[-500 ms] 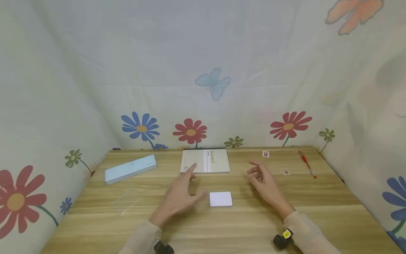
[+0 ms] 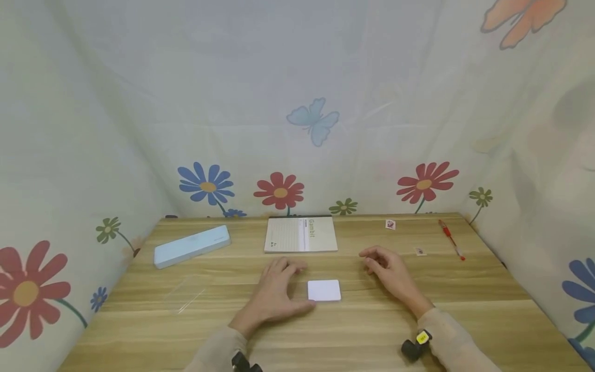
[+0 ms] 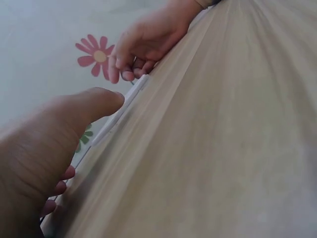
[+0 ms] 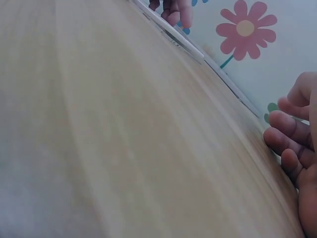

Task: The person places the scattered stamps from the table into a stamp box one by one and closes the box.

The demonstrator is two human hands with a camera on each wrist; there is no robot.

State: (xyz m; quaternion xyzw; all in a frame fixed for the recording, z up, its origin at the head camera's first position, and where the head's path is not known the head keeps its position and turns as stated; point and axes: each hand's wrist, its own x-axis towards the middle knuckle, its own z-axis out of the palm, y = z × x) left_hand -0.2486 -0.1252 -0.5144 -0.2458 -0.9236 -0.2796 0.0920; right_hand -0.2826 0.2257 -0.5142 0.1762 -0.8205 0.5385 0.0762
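A small white rectangular slab (image 2: 324, 290) with rounded corners lies flat on the wooden table, between my two hands. My left hand (image 2: 273, 295) is at its left side, thumb and fingers spread apart. The left thumb reaches the slab's near left corner; whether it touches is not clear. Seen from the left wrist, the slab (image 3: 119, 115) is thin and partly behind the thumb. To the slab's right, my right hand (image 2: 394, 276) rests with loosely curled fingers and holds nothing. In the right wrist view, those fingers (image 4: 285, 141) are near the tabletop.
Behind the slab lies a notepad (image 2: 321, 235) marked "Gambit". A light blue pencil case (image 2: 192, 246) is at the back left, with a clear plastic sheet (image 2: 186, 295) nearer. Two small stamp-like pieces and a red pen (image 2: 450, 238) lie at the right. A flowered curtain surrounds the table.
My left hand has come down and right, away from the notepad, so its thumb is now at the slab's corner. The right hand has shifted only slightly.
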